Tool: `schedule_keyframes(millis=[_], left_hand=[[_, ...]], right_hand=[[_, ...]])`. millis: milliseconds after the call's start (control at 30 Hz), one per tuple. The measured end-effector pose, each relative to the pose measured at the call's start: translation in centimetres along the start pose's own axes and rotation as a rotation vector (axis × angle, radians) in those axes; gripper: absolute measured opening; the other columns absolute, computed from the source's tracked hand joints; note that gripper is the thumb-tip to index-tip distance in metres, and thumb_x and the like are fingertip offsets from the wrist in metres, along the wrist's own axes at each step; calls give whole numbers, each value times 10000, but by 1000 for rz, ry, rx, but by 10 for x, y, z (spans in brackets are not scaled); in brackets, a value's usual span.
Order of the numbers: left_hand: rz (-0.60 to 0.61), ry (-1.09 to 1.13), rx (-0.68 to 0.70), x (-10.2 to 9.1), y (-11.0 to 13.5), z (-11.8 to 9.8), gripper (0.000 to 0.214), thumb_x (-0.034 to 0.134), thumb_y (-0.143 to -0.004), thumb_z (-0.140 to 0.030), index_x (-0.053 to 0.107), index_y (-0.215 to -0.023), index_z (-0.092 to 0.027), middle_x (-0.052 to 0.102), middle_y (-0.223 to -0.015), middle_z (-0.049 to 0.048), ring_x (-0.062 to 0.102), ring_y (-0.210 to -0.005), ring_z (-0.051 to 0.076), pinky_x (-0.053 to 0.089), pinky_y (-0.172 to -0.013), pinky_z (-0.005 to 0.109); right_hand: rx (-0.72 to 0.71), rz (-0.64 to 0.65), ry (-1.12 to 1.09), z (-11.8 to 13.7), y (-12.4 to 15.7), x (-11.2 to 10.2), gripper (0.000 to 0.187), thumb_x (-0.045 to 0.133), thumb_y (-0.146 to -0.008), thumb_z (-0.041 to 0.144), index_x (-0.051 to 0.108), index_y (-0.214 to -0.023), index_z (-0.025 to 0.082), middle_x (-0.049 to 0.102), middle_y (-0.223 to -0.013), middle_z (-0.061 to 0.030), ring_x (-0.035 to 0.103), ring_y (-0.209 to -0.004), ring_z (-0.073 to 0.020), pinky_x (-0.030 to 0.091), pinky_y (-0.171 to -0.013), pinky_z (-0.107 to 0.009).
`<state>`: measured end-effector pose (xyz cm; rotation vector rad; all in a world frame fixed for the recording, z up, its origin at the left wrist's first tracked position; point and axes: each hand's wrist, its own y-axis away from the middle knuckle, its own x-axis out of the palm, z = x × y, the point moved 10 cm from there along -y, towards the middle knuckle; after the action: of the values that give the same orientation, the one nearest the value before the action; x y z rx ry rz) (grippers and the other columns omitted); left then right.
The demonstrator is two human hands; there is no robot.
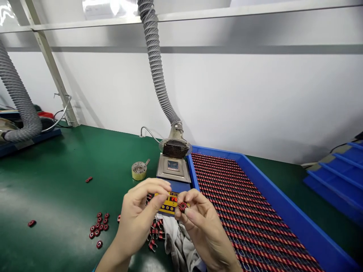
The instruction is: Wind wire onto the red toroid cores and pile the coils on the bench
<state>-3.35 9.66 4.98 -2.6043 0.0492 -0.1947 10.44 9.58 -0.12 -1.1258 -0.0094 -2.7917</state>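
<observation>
pinching a small red-and-black wound ring coil (182, 206) between thumb and fingertips, the right hand (204, 223) holds it up at the centre of the head view, just in front of the yellow control panel of a blue solder pot unit (172, 189). the left hand (138, 215) is half curled, its thumb and forefinger just beside the coil; i cannot tell from here whether it grips anything or touches the coil. a grey ribbed extraction hose (159, 75) comes down to a round hood over the pot's square metal top. a long blue plastic tray (286, 207) touches the unit's right side and is filled with close rows of red-and-black coils (241, 204). on the dark green bench mat (56, 181), a cluster of loose coils (98, 226) lies left of the left hand, with a few strays further out. a small round tin (139, 170) stands near the unit's left side. a crumpled white cloth (177, 241) lies beneath both hands.
</observation>
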Motion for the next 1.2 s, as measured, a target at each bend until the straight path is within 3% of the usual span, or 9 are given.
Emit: schedule_keyframes(millis=[100, 233, 300, 533, 733, 833, 933, 1000, 1200], left_hand=[[-27, 8, -24, -5, -2, 2, 105, 694, -879, -223, 780, -885, -282, 745, -950, -1, 656, -978, 164, 479, -907, 230], [223, 15, -212, 24, -3, 20, 193, 773, -791, -219, 808, -976, -264, 737, -1045, 44, 661, -989, 196, 497, -893, 264], [241, 124, -265, 33, -1, 26, 120, 754, -807, -204, 823, -892, -254, 746, -960, 47, 676, -910, 189, 521, -844, 281], [18, 401, -358, 27, 2, 41, 59, 836, -725, -181, 804, -694, -218, 795, -828, 34, 712, -816, 167, 553, -778, 262], [-196, 451, -214, -9, -4, 28, 101, 888, -675, -296, 794, -679, -257, 777, -708, -21, 726, -840, 155, 548, -841, 232], [-36, 362, -178, -6, -9, 17, 170, 853, -718, -336, 814, -865, -261, 798, -877, 10, 713, -954, 188, 529, -906, 253], [255, 146, -236, 16, -6, 17, 367, 842, -715, -274, 779, -1075, -245, 758, -1106, 58, 678, -1059, 239, 517, -921, 283], [375, 31, -251, 29, -2, 18, 363, 823, -718, -207, 776, -1077, -229, 745, -1117, 70, 676, -1049, 248, 512, -916, 298], [291, -82, -159, 34, -5, 7, 78, 768, -767, -236, 792, -801, -169, 767, -872, 90, 697, -832, 226, 527, -798, 315]], right_hand=[[35, 2, -38, -4, 0, 0, 241, 929, -649, 173, 709, -748, 179, 703, -776, 12, 676, -627, -110, 549, -654, -217], [9, -2, -25, -4, 0, -2, 238, 927, -661, 197, 701, -735, 186, 703, -776, 5, 662, -696, -115, 539, -663, -197], [5, -10, -14, -5, 0, -3, 243, 927, -662, 204, 693, -725, 188, 687, -755, 8, 642, -701, -117, 534, -657, -198], [50, 1, -42, -10, 0, 1, 255, 926, -661, 182, 673, -688, 174, 692, -758, 15, 653, -619, -94, 535, -608, -182], [74, -27, -47, -9, 0, -2, 266, 927, -667, 190, 662, -688, 176, 724, -768, 9, 693, -586, -100, 548, -604, -185], [61, -24, -47, -9, -1, -4, 262, 921, -678, 199, 660, -684, 177, 726, -759, 6, 682, -577, -98, 534, -587, -186], [39, -8, -49, -8, -3, -6, 281, 924, -673, 230, 647, -673, 181, 718, -750, 4, 664, -571, -112, 530, -581, -214], [41, -29, -31, -10, -3, -9, 304, 930, -662, 250, 634, -673, 185, 681, -708, 17, 627, -571, -109, 511, -568, -213], [116, -36, 76, -21, -3, -14, 307, 935, -650, 309, 653, -675, 191, 607, -577, 34, 556, -470, -83, 456, -469, -173]])
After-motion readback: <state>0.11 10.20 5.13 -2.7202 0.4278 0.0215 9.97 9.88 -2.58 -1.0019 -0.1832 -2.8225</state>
